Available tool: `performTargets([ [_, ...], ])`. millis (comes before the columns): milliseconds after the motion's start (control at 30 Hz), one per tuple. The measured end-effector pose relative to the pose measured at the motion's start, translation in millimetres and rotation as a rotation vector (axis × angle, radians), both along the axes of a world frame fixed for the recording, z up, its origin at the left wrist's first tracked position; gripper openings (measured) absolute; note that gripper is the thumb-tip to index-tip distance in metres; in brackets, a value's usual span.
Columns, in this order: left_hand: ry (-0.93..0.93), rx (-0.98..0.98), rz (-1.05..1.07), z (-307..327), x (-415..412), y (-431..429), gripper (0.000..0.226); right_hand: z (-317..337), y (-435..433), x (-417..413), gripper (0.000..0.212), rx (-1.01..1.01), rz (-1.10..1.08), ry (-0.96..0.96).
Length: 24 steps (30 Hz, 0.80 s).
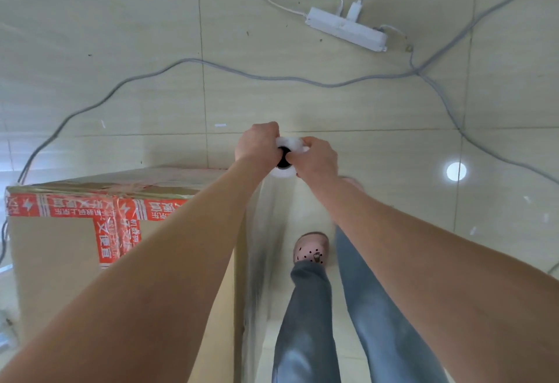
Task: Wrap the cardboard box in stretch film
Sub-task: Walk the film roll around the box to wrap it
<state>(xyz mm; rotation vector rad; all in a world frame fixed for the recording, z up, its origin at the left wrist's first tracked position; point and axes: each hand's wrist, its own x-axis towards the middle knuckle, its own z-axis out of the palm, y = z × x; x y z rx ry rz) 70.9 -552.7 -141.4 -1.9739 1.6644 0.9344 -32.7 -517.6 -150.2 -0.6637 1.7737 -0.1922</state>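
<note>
Nearest to us, our two bare forearms reached forward and down from the bottom corners of the view, above our grey trouser legs (305, 322) and a pink clog (311, 249) on the tiled floor (121, 34). To our left stood the cardboard box (54, 261), its top sealed with orange printed tape (60, 205). A clear sheet of stretch film (260, 261) ran down along the box's right-hand side, close against the cardboard, and led up to our hands.

Just past the box's far right corner we held the stretch film roll (287, 157) upright, seen end-on, with its dark core facing us. Our left hand (257, 145) was closed around the roll's left side, and our right hand (317, 158) was closed around its right side, fingers curled at the core's rim. The roll sat between the two hands, just beyond and to the right of the box, above the floor.

Farther out, a grey cable (193, 63) looped across the tiles. Beyond it lay a white power strip (344, 28) with a plug in it and white leads trailing away.
</note>
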Motion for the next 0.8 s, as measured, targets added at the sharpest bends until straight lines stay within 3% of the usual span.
performTargets([
  [167,0.054,-0.034,0.324,-3.1,17.2,-9.1,0.009,4.7,-23.7,4.4,0.035,-0.032,0.022,0.016],
  [233,0.052,-0.055,0.433,-4.0,25.4,-14.2,0.014,4.0,-31.0,12.3,0.031,-0.062,-0.021,-0.002],
  [367,0.067,-0.078,0.701,-6.8,43.2,-17.6,0.023,-0.6,-49.1,36.4,0.049,-0.007,-0.01,-0.126],
  [433,0.073,-0.07,0.751,-7.8,51.0,-18.3,0.024,-4.5,-56.5,46.6,0.044,0.005,0.022,-0.147],
  [567,0.074,-0.02,0.688,-2.3,63.1,-24.6,0.022,-8.1,-66.3,58.5,0.039,0.05,0.04,-0.113],
  [633,0.072,-0.043,0.609,0.0,68.1,-28.9,0.034,-6.1,-69.3,62.3,0.041,0.066,0.048,-0.103],
  [700,0.092,-0.076,0.468,2.7,71.8,-33.4,0.054,-3.8,-70.7,65.0,0.042,0.082,0.057,-0.095],
  [800,0.05,-0.059,0.17,6.0,72.3,-40.3,0.053,0.7,-73.7,69.4,0.037,0.088,0.09,-0.08],
])
